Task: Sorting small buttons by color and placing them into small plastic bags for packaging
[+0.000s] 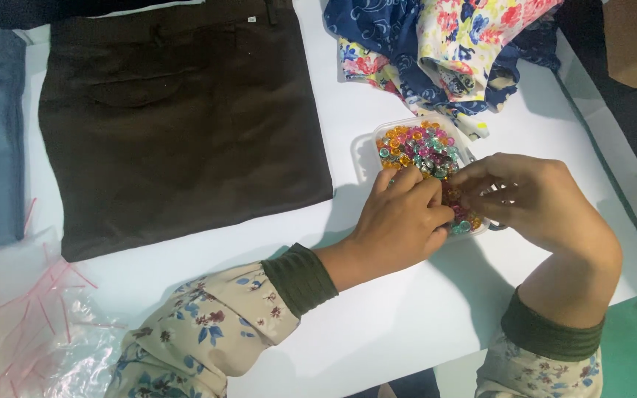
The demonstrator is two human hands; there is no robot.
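— Sorting status, bead box (414, 147)?
— Box near the surface's far right edge, still heaped; no beads laid out on the brown trousers (178, 118) beside it.
— Grip?
— Left hand (399, 221) and right hand (532, 199) meet over the box, fingertips pinched nearly closed; what they pinch, cannot tell.

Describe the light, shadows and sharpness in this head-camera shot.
Head view: even, soft light, no harsh glare on the white table; faint shadows fall beneath the left hand and right hand; the beads in the clear box look slightly soft; the dark brown garment loses fold detail; the plastic bags show a mild sheen.
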